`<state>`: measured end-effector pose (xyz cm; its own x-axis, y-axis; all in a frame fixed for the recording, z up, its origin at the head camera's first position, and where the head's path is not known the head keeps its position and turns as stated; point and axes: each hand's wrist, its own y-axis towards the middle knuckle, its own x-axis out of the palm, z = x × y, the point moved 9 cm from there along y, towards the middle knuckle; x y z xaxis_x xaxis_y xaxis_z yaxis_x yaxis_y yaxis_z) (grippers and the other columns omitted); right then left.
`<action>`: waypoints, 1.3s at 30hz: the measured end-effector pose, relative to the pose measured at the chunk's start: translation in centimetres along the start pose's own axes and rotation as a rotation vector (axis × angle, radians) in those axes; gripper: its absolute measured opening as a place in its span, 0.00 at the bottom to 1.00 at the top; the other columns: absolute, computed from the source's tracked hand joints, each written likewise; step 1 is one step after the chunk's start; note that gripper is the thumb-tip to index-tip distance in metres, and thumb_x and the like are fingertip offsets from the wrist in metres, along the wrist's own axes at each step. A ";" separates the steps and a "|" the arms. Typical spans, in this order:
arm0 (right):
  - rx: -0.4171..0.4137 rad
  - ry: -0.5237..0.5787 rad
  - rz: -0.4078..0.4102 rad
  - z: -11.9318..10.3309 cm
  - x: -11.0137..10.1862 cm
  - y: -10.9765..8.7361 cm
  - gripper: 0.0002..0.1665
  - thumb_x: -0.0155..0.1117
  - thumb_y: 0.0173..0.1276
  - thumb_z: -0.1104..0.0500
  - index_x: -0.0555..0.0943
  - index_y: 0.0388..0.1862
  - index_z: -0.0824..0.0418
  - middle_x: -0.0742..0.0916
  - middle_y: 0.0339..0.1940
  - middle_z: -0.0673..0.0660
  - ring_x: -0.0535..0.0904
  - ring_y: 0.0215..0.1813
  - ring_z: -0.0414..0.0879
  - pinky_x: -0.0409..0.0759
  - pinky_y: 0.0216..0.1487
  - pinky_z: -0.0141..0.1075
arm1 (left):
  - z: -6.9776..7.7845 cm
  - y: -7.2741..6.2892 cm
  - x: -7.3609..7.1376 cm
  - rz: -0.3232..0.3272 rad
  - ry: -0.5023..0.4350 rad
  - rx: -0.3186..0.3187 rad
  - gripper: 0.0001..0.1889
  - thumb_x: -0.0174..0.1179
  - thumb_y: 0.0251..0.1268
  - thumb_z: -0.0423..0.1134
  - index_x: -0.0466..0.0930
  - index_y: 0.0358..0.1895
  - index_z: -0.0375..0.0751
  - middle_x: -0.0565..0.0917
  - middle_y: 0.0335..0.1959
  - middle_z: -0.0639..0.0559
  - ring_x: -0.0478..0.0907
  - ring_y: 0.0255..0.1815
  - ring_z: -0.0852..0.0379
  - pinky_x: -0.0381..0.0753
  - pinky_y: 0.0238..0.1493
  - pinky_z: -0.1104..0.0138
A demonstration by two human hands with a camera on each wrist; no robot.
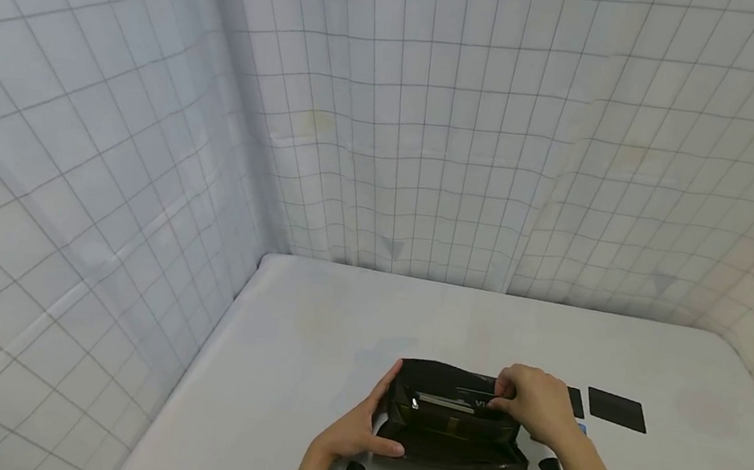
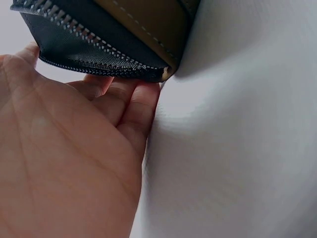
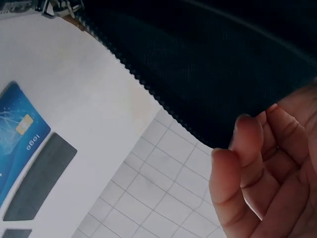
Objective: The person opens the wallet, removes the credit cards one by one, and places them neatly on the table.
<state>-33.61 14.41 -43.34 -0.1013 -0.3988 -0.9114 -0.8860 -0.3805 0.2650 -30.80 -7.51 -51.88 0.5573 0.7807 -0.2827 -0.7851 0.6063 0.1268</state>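
a: ok head view first, what are the hands up to?

b: the wallet (image 1: 450, 451) sits on the table (image 1: 262, 413) right between them, mouth gaping. left hand (image 1: 351, 429) is spread wide around the end nearest it, thumb along the front. my guess is that braces the thing so it can't slide. right hand (image 1: 536, 407) is bunched up at the other end, by the back rim.

a: left wrist view?

b: fingers (image 2: 138, 106) laid against the zipped end, propping it rather than squeezing, i'd say.

a: and right wrist?

b: thumb and fingertip pinch the zipped rim, probably to hold that side up and the pockets apart. can't tell if something's caught in there too. near that hand a blue card (image 3: 29, 134) and a dark card (image 3: 42, 176) lie flat, just beside each other, imo spread out so neither gets buried.
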 end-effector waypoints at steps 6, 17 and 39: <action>0.015 0.015 0.034 0.2 0.3 -0.1 0.16 0.78 0.49 0.55 0.76 0.20 0.47 0.75 0.19 0.38 0.68 0.21 0.33 0.67 0.22 0.34 | 0.4 -0.2 0.0 -0.007 -0.010 0.011 0.61 0.72 0.51 0.52 0.29 0.77 0.56 0.34 0.76 0.53 0.36 0.74 0.51 0.47 0.67 0.44; 0.023 0.043 0.047 0.5 0.2 -0.9 0.12 0.77 0.50 0.56 0.78 0.22 0.49 0.72 0.23 0.41 0.67 0.24 0.34 0.70 0.25 0.34 | -2.0 0.3 0.5 -0.017 0.005 0.004 0.60 0.69 0.52 0.57 0.28 0.76 0.61 0.32 0.76 0.62 0.34 0.75 0.53 0.49 0.66 0.43; 0.033 0.112 0.049 0.8 -0.3 -0.9 0.20 0.80 0.45 0.59 0.73 0.20 0.51 0.69 0.23 0.45 0.64 0.25 0.38 0.67 0.25 0.32 | -2.0 -0.2 0.1 0.005 0.007 -0.013 0.58 0.68 0.52 0.59 0.29 0.75 0.68 0.33 0.76 0.61 0.36 0.75 0.51 0.51 0.65 0.42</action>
<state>-33.16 15.47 -43.55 -0.0950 -0.5075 -0.8564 -0.8958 -0.3316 0.2959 -31.16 -7.86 -53.81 0.5512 0.7827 -0.2890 -0.7913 0.6002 0.1163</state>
